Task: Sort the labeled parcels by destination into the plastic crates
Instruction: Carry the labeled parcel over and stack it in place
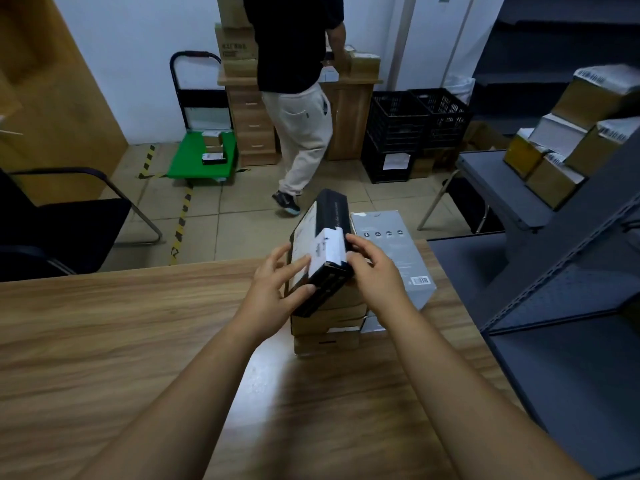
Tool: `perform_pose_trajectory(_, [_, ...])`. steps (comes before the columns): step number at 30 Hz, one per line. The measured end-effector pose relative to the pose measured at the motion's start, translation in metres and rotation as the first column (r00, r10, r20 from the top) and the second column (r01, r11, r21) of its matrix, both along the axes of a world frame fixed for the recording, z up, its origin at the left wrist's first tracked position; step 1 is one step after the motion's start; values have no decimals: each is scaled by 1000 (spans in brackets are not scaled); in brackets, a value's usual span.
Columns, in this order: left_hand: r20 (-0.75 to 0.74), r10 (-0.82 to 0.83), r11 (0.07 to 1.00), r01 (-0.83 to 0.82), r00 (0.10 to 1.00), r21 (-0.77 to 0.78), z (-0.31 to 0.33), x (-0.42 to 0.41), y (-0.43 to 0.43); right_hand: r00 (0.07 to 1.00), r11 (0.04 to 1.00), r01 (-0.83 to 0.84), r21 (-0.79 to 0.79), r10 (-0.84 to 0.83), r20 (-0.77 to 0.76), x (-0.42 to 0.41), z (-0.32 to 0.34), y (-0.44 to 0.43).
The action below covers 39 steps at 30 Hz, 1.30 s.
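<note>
Black parcel [330, 220] sits between both my hands, lifted just above the stack of brown boxes [329, 320] at the far edge of the wooden table [121, 341]. It is tilted. Its long axis runs from the near end, low by my palms, up and away to the far end, which points out over the floor. A white label [329, 251] wraps over the near end and faces me, though the print is too blurred to read.

My left hand [273, 285] holds the left face, with spread fingers along it and the thumb tucked under the near lower edge. My right hand [375, 271] grips the opposite long edge, fingers curled round it beside the label. So both hands hold the near half, and the far half sticks out unsupported.

Just right of the parcel a grey box [391, 244] lies flat on the table, partly behind my right hand. The black crates [398, 123] stand on the floor well apart from me, ahead and to the right, past the table's far edge. That puts them on my right hand's side, roughly in line with the way the parcel points.

I judge the next move is to read the destination, then carry the parcel far end first towards those crates. Another person [298, 98] stands near them, by a wooden cabinet, and could be in my path.
</note>
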<state>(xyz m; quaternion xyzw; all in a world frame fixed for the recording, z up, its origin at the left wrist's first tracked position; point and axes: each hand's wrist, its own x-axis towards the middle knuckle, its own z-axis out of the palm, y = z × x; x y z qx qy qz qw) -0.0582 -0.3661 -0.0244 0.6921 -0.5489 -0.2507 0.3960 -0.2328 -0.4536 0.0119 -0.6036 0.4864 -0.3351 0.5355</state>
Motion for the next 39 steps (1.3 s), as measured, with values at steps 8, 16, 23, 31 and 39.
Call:
perform_pose_trajectory(8, [79, 91, 980, -104, 993, 169, -24, 0, 0, 926, 997, -46, -68, 17, -378, -31, -17, -11])
perform_pose_trajectory(16, [269, 128, 967, -180, 955, 179, -32, 22, 9, 855, 965, -244, -94, 168, -491, -23, -46, -2])
perform_pose_trajectory(23, [191, 150, 963, -187, 970, 193, -33, 29, 2, 832, 953, -291, -82, 209, -515, -27, -48, -13])
perform_pose_trajectory(31, [27, 170, 983, -172, 985, 71, -20, 28, 7, 869, 942, -292, -165, 189, -457, -14, -54, -7])
perform_pose_trajectory(39, [140, 232, 955, -199, 963, -219, 74, 28, 16, 968, 879, -183, -441, 82, -238, -5, 33, -4])
